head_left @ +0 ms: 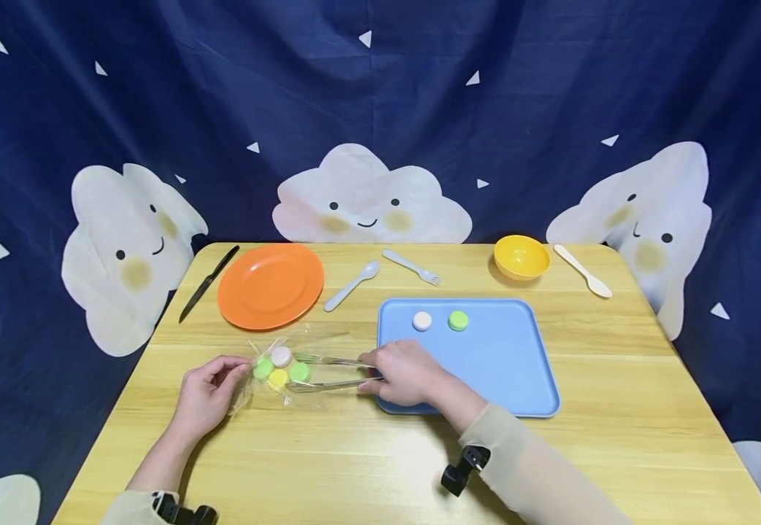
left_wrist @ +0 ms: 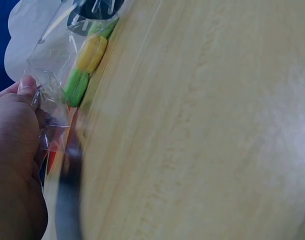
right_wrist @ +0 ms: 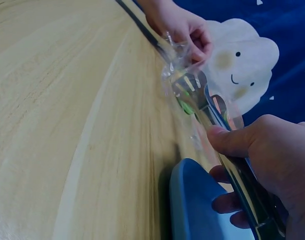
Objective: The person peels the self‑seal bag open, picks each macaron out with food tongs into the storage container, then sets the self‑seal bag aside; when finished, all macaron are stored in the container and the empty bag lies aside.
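Observation:
My left hand [head_left: 203,394] pinches the end of a clear plastic bag [left_wrist: 52,132] between thumb and fingers. Gathered in the bag are a pale pink macaron [head_left: 281,356], a yellow macaron [head_left: 278,379] and two green macarons [head_left: 299,372]. Metal tongs [right_wrist: 232,170] with slotted tips are gripped by my right hand [head_left: 406,372], over the tray's left edge. Their arms stand apart and reach inside the bag, one tip on either side of the right-hand green macaron. Bag folds partly blur the tips.
A blue tray [head_left: 498,372] bears a pale pink macaron [head_left: 422,321] and a green macaron [head_left: 458,321]. Along the back lie a black knife [head_left: 208,284], orange plate [head_left: 271,284], grey-blue spoon [head_left: 352,286], similar fork [head_left: 411,267], yellow bowl [head_left: 521,259] and cream spoon [head_left: 582,270].

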Demonstrator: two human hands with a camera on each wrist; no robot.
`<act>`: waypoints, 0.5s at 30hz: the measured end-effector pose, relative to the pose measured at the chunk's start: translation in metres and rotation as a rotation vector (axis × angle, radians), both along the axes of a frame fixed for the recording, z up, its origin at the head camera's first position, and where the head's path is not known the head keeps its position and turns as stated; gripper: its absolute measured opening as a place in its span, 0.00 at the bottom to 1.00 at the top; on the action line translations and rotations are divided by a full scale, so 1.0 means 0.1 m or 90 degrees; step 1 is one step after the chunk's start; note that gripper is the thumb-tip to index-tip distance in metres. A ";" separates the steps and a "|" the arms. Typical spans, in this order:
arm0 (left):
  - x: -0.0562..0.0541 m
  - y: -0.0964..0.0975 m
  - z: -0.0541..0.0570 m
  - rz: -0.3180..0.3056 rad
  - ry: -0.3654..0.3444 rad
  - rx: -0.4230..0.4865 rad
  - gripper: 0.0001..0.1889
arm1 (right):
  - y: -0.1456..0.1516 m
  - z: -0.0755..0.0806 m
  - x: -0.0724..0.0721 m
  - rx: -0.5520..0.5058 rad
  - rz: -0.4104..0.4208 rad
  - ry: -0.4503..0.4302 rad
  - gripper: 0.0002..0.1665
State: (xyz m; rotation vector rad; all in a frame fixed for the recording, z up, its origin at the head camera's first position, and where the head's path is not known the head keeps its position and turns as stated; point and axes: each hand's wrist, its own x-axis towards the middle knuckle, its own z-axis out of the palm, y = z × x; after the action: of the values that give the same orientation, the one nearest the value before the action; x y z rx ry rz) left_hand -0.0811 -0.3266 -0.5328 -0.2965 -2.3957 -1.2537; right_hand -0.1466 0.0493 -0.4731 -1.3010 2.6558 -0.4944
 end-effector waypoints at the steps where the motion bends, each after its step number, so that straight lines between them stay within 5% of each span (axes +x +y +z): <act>1: 0.00 0.00 0.00 -0.001 0.002 0.000 0.13 | -0.01 0.00 0.00 0.006 0.003 0.007 0.16; 15: -0.02 0.00 0.02 -0.011 0.029 -0.016 0.14 | 0.03 0.04 0.03 0.001 0.020 0.023 0.17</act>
State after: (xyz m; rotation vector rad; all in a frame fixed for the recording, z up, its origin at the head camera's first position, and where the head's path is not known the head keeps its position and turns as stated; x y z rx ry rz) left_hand -0.0836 -0.3265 -0.5305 -0.3511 -2.3771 -1.2118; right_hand -0.1440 0.0518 -0.4689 -1.3623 2.6601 -0.4687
